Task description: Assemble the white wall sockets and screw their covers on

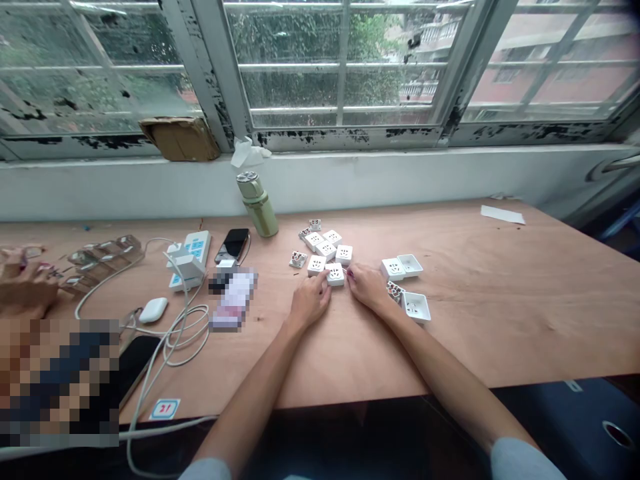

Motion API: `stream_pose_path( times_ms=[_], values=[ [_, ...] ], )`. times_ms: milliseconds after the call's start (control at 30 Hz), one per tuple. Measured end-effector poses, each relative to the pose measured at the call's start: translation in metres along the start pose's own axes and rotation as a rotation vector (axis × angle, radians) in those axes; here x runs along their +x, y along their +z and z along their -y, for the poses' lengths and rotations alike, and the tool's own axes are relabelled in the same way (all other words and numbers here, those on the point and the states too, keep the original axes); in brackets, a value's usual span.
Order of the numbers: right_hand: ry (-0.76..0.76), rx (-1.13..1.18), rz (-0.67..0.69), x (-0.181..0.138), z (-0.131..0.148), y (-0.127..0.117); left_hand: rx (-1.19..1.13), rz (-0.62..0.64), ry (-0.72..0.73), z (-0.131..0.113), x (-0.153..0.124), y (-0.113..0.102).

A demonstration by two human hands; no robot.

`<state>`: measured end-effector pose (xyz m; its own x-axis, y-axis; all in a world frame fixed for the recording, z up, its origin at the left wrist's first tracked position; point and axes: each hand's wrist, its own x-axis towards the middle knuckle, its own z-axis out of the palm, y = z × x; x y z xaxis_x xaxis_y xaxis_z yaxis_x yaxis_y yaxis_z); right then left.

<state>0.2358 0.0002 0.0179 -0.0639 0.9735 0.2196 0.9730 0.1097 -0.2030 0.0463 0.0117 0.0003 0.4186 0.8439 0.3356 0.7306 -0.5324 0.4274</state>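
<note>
Forearms (250, 407) reached in: left hand (310, 300) fingertips pressed a white socket (335, 274); right hand (365, 285) curled beside it, grip hidden; blur (59, 380) at eight o'clock.

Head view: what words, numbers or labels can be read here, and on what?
"21" on the small white tag.
The blue print on the power strip is too small to read.
The pixelated packet is too blurred to read.
</note>
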Motion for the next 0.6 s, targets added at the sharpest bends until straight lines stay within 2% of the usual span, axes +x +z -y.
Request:
stream_pose_path(
  times_ms=[367,600],
  values=[
    [-0.038,-0.024,-0.061,-0.0030,0.0058,0.0051,-0.015,0.003,0.002,0.0004,-0.0006,-0.0001],
    [-0.169,0.079,-0.125,-0.0075,0.0063,0.0046,-0.065,-0.072,-0.123,0.0021,-0.0007,0.0022]
  ],
)
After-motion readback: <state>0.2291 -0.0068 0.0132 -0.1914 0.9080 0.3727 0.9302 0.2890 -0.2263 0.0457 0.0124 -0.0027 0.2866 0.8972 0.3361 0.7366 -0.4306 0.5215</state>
